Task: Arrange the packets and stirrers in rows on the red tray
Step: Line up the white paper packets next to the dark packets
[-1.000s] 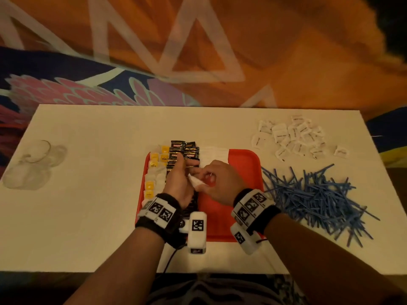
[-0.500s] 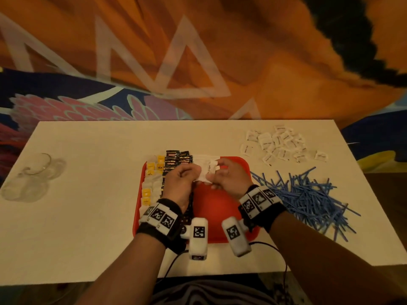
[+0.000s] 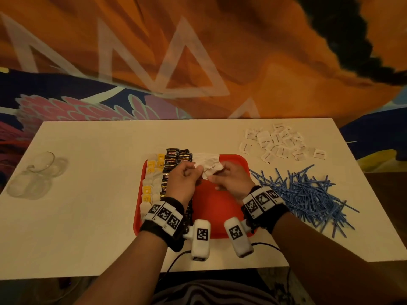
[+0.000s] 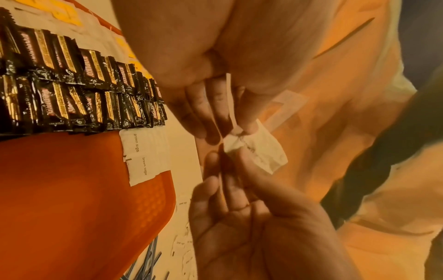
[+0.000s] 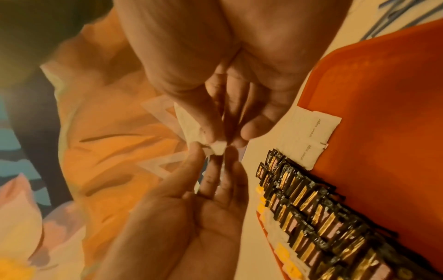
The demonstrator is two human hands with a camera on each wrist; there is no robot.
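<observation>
Holding position at the far end of the red tray [image 3: 220, 203], both hands have come up from mid-tray a second ago to the head of the white row.

Surface [image 3: 92, 194]: carries the tray at centre, the loose white packets [image 3: 279, 144] at far right, the blue stirrers [image 3: 306, 194] just right of the tray, and clear glasses [image 3: 33, 172] at far left.

Tray contents: yellow-tagged tea bags [image 3: 152, 172] along the left edge; black sachets [image 4: 72, 91] in two overlapped rows beside them; two brown sugar packets [image 4: 146, 155] laid at the far end, starting the next row. Right half bare.

Left hand [image 3: 182, 183]: fingers curled, fingertips [image 4: 210, 130] pinching one end of a white sugar packet [image 3: 209, 170].

Right hand [image 3: 231, 181]: thumb and forefinger pinching the other end of the same packet (a thin white strip also shows between the left fingers; its nature cannot be told).

Held packet: lifted clear of the tray, just over the two laid ones.

Judgement: the shift puts the packet where the white row begins, so laying it down looks to be next. Stirrers untouched; most white packets remain off the tray.
</observation>
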